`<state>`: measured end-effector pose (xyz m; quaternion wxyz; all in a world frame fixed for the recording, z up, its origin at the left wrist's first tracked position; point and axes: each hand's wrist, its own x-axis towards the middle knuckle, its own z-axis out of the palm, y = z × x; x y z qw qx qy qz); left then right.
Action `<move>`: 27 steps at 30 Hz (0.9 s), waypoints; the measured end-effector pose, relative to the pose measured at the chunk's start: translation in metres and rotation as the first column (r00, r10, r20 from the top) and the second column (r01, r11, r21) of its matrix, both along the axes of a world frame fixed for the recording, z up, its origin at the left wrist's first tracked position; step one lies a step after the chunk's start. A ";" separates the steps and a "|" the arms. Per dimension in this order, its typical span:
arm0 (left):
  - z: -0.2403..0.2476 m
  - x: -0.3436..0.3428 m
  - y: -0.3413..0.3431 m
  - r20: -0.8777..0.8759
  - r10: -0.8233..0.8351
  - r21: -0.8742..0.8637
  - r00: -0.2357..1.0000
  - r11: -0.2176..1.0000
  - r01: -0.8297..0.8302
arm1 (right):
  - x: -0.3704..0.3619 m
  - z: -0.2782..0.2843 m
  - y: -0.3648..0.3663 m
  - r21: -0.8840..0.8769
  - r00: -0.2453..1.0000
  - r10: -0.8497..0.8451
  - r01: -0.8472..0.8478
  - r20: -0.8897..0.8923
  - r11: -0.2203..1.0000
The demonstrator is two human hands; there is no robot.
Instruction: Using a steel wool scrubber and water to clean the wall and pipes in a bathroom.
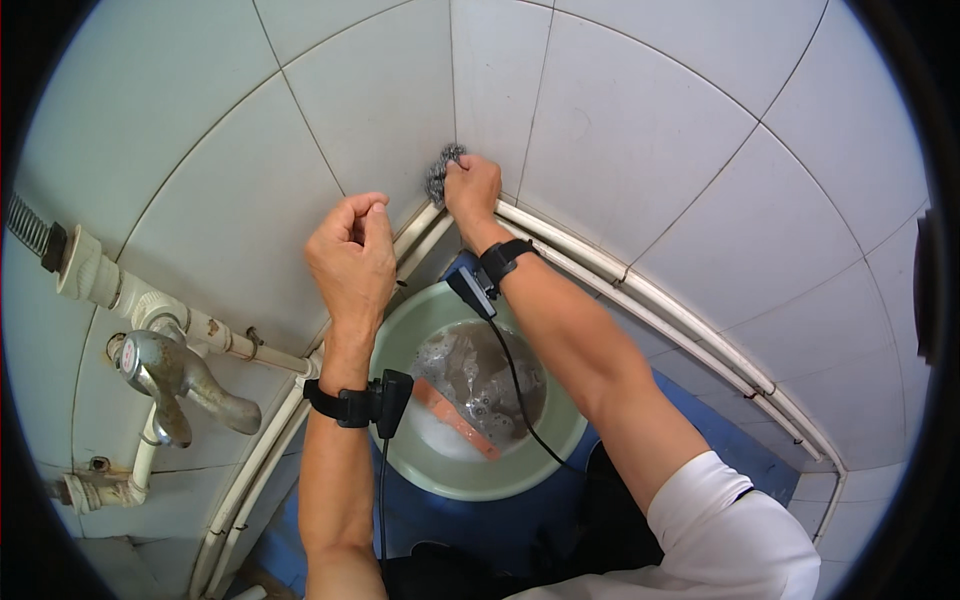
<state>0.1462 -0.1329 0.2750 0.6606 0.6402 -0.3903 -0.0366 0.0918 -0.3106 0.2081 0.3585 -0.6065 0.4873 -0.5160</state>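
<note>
In the corner where two tiled walls meet, my right hand [473, 190] grips a grey metal scouring pad [440, 174]. The pad presses against the tiles just above the white pipes [600, 268]. My left hand [352, 250] is raised beside the left wall, its fingers curled in and the thumb against them, with nothing visible in its grip. Below both hands, a pale green basin [480, 488] holds murky, sudsy water. An orange-pink strip [455, 420] lies in it, partly over the foam.
A worn metal tap [185, 380] juts from white piping on the left wall, with a ribbed hose [30, 228] at its upper end. Pipes run low along both walls. Blue flooring [700, 420] lies under the basin. Cables hang from black wrist straps [345, 404] on both arms.
</note>
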 end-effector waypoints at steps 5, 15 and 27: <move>-0.003 0.010 0.006 -0.038 -0.006 0.015 0.999 1.000 0.007 | 0.013 0.084 0.016 -0.325 0.939 0.237 -0.150 0.248 0.934; -0.018 0.015 0.003 0.021 -0.002 0.117 1.000 0.993 -0.001 | 0.018 0.022 0.015 -0.100 0.971 0.113 -0.093 0.213 0.991; -0.003 0.007 0.001 -0.006 -0.022 0.064 1.000 0.998 0.022 | 0.002 0.002 0.010 -0.055 0.967 0.143 -0.135 0.211 0.989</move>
